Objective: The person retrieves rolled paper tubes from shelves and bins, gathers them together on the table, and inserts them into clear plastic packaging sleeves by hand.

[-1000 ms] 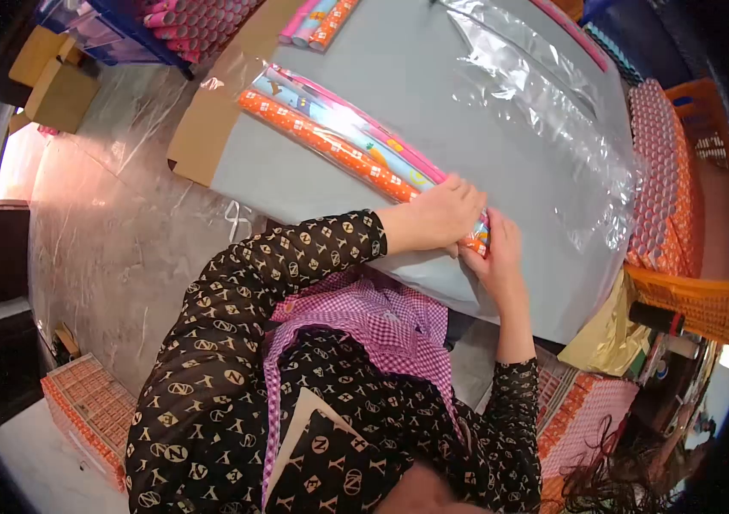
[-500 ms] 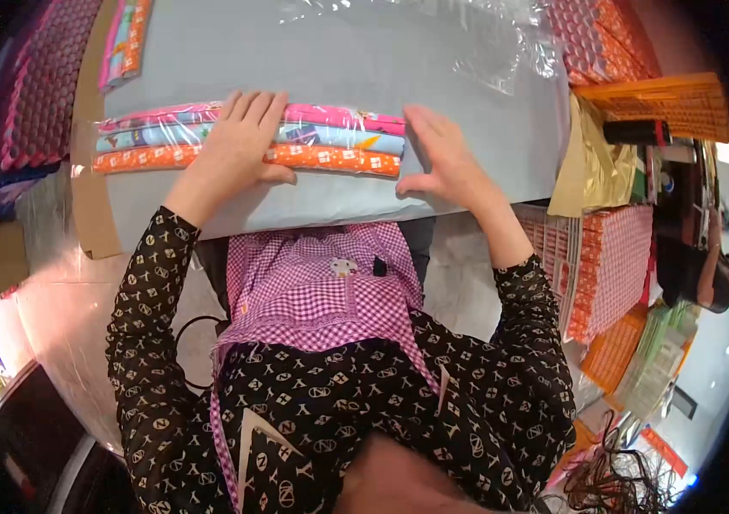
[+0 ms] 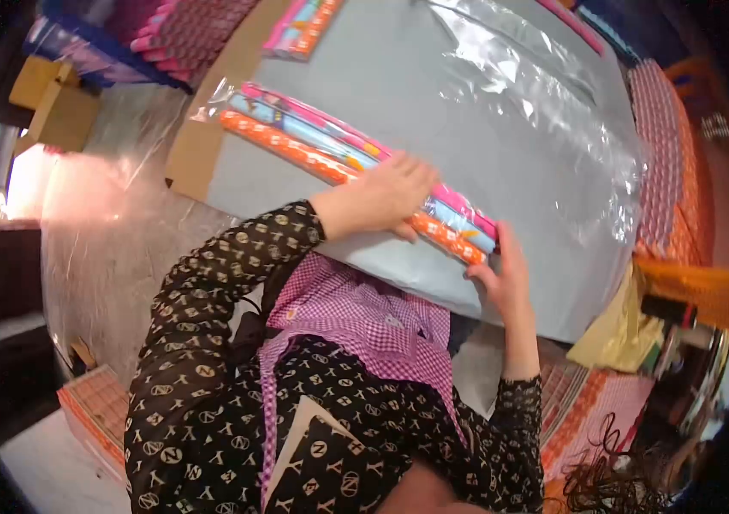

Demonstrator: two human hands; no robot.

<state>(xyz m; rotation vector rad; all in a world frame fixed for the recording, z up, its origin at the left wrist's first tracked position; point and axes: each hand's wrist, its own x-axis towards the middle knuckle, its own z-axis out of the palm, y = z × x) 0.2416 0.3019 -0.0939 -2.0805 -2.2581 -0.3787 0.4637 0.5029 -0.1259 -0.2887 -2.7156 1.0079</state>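
So the wrapped rolls [image 3: 296, 135] (pink, blue, orange) are lying on the grey table [image 3: 398, 94], left hand [image 3: 388, 194] flat across them around the middle, thumb spread. Right hand [image 3: 508, 272] is cupped at one end, thumb and fingers apart.

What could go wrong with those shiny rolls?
The left hand lies on top of the rolls, so pressing too hard might dent them.

The clear wrap sticks out past the end away from the right hand; it could snag and tear.

Rolls are round, so a hard push might send them off the table.
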